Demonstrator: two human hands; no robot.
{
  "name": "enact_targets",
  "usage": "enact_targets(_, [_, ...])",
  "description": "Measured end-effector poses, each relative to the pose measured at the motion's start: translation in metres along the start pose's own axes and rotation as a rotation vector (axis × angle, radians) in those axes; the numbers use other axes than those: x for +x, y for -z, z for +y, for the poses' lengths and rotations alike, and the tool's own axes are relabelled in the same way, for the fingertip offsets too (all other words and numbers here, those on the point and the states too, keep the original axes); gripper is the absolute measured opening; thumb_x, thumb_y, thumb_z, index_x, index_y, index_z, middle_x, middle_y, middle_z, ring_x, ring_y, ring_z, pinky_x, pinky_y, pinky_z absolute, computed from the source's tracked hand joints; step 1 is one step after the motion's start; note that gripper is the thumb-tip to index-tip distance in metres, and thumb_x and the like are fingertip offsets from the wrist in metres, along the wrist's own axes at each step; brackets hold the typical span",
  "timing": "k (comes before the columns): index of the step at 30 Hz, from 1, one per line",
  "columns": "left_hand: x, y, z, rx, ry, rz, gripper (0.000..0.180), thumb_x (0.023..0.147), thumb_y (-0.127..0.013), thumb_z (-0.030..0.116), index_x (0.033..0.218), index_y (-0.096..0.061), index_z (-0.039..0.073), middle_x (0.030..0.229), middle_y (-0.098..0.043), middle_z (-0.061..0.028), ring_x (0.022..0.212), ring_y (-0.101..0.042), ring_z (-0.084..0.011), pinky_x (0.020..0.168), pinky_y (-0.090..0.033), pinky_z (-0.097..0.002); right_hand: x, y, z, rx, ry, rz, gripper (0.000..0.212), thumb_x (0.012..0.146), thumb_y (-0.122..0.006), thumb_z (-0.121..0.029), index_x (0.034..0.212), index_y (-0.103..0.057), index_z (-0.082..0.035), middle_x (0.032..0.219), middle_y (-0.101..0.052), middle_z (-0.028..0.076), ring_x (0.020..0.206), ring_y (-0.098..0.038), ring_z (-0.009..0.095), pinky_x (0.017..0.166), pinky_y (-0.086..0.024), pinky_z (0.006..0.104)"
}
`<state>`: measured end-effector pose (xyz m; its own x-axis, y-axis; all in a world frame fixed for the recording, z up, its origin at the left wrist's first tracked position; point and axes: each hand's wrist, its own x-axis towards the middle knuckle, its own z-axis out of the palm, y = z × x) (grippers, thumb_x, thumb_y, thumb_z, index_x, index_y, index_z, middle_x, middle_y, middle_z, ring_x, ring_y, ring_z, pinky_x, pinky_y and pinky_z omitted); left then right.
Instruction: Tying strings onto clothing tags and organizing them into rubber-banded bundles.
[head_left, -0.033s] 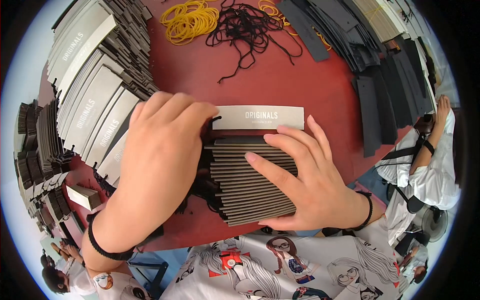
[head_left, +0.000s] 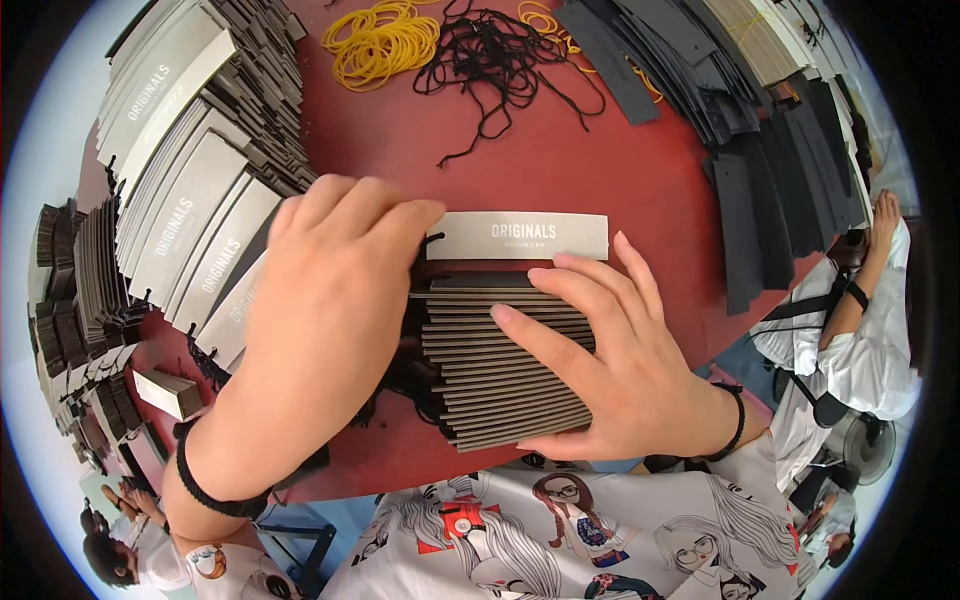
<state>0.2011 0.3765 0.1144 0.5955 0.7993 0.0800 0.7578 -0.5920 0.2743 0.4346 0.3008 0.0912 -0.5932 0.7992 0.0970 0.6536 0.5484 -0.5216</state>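
A row of grey hang tags, standing on edge with black cords at their left ends, is in front of me. My right hand lies over its right side, thumb at the near end and fingers toward the far end, holding the row together. Just beyond it, one pale grey tag with white print lies flat, a bit of black cord at its left end. My left hand is closed with bent fingers beside that end. Its fingertips are hidden, so what they pinch cannot be made out.
Stacked grey tags fill the left of the red table. Yellow rubber bands and tangled black cords lie at the far side. Dark card strips are piled at right. Other people sit at both sides.
My left hand has shifted very slightly to the right and away from me. My right hand and the tags have stayed put.
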Motion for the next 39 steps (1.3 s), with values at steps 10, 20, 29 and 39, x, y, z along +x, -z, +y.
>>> enact_targets(10, [0.010, -0.008, -0.005, -0.049, -0.064, 0.022, 0.021, 0.078, -0.067, 0.000, 0.098, -0.065, 0.006, 0.099, -0.065, -0.0069, 0.098, -0.058, -0.0294, 0.090, -0.045, -0.0389, -0.002, 0.000, 0.002, -0.033, 0.021, 0.012, 0.094, 0.054, -0.085, -0.048, 0.136, -0.056, -0.013, 0.137, -0.044, 0.019, 0.129, -0.041, 0.041, 0.110, -0.022, 0.0672])
enact_targets(20, [-0.005, 0.003, -0.001, -0.370, 0.034, -0.102, 0.032, 0.079, -0.062, -0.009, 0.109, -0.058, 0.002, 0.099, -0.071, -0.0077, 0.099, -0.065, -0.0300, 0.088, -0.049, -0.0380, -0.005, 0.001, 0.002, 0.001, 0.013, 0.007, 0.089, 0.059, -0.085, -0.049, 0.136, -0.056, -0.015, 0.140, -0.042, 0.020, 0.134, -0.037, 0.045, 0.109, -0.020, 0.0679])
enact_targets(29, [-0.011, -0.005, -0.004, -0.349, 0.013, -0.032, 0.036, 0.085, -0.058, -0.010, 0.119, -0.053, 0.001, 0.101, -0.069, -0.0151, 0.089, -0.070, -0.0282, 0.077, -0.054, -0.0354, -0.001, 0.005, 0.000, -0.013, -0.005, -0.039, 0.096, 0.059, -0.084, -0.047, 0.142, -0.049, -0.015, 0.148, -0.036, 0.023, 0.136, -0.033, 0.044, 0.108, -0.025, 0.0613])
enact_targets(39, [-0.017, -0.003, 0.002, -0.386, 0.026, -0.034, 0.039, 0.084, -0.055, -0.012, 0.121, -0.053, 0.000, 0.103, -0.064, -0.0171, 0.097, -0.068, -0.0303, 0.082, -0.054, -0.0373, 0.017, 0.020, 0.001, -0.108, -0.013, -0.156, 0.119, 0.048, -0.090, -0.043, 0.149, -0.038, -0.008, 0.134, -0.045, 0.026, 0.119, -0.047, 0.039, 0.105, -0.030, 0.0584])
